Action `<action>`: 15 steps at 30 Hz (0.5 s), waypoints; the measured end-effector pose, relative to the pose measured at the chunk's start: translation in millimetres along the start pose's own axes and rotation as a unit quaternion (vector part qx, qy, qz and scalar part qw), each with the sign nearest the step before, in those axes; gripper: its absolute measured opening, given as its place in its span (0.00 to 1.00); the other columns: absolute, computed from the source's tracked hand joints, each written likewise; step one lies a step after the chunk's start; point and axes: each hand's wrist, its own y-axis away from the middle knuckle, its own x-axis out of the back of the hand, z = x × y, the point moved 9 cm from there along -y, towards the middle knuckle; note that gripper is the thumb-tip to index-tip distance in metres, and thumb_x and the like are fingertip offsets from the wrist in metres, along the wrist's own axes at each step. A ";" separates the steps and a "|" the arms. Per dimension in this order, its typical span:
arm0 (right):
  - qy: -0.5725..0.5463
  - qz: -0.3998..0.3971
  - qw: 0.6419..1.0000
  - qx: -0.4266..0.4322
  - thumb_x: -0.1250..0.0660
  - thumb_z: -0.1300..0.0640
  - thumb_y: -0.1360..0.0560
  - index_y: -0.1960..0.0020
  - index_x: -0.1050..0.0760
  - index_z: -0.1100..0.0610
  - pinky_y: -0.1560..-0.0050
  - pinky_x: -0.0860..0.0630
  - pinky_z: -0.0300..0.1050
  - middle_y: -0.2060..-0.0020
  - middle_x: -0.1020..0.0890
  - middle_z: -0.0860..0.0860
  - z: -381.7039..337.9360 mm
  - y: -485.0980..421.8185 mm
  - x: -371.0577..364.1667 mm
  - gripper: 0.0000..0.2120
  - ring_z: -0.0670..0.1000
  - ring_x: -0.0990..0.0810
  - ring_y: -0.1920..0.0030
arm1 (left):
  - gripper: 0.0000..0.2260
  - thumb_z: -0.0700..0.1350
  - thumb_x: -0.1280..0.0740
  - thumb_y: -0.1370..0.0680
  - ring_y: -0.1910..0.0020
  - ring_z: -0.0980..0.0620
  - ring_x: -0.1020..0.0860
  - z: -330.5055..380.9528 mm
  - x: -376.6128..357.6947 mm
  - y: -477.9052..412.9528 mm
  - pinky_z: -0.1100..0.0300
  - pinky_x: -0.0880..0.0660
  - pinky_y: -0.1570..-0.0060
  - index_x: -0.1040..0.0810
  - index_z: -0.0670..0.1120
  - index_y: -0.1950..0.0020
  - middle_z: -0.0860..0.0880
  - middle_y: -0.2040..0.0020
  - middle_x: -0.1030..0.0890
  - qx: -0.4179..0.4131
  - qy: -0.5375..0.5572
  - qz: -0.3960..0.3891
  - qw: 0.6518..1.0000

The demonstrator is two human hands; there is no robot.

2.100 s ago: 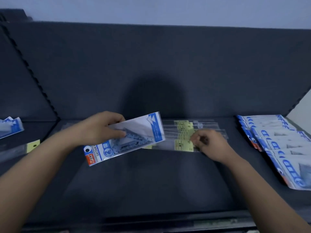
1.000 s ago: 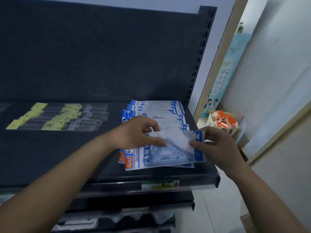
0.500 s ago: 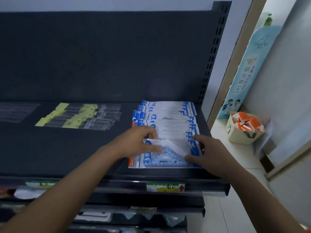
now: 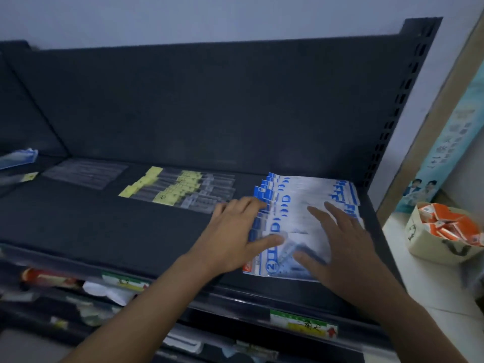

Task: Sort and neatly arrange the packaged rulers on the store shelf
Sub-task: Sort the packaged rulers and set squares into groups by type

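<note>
Head view: a dark, matte metal shelf fills most of the frame, with a perforated upright at its right end. Beside that upright lies an overlapped row of glossy blue-and-white ruler packs, flat rectangles running from the back of the shelf to its front edge. Both hands rest on the row with fingers straight and spread, gripping nothing. The left hand lies against the row's left edge, thumb on the front pack. The right hand lies flat on top, toward the right edge. Slim clear ruler sleeves with yellow labels sit to the left, just apart from the row. Bare shelf lies open in front of them.
</note>
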 end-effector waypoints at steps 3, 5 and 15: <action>-0.010 -0.015 0.999 0.046 0.30 0.36 0.33 0.30 0.33 0.46 0.31 0.41 0.50 0.27 0.38 0.48 -55.9 -14.7 -14.7 0.35 0.51 0.38 0.28 | 0.37 0.73 0.49 0.29 0.29 0.57 0.39 -33.0 38.3 25.3 0.61 0.48 0.33 0.38 0.52 0.26 0.56 0.27 0.38 0.035 0.011 0.040 0.999; -0.009 -0.036 0.997 0.073 0.34 0.34 0.32 0.30 0.35 0.43 0.32 0.44 0.43 0.26 0.40 0.44 -96.8 -28.6 -29.3 0.34 0.47 0.40 0.28 | 0.38 0.73 0.50 0.28 0.27 0.57 0.44 -63.5 72.0 46.4 0.60 0.49 0.31 0.40 0.53 0.25 0.56 0.23 0.45 0.056 -0.003 0.080 0.995; -0.158 0.029 0.956 0.246 0.42 0.29 0.33 0.43 0.22 0.48 0.41 0.33 0.37 0.44 0.26 0.37 -408.2 -76.6 -99.5 0.30 0.40 0.27 0.40 | 0.58 0.84 0.64 0.44 0.34 0.45 0.29 -299.2 235.3 229.1 0.50 0.34 0.38 0.38 0.49 0.26 0.49 0.30 0.28 0.342 -0.233 0.143 0.899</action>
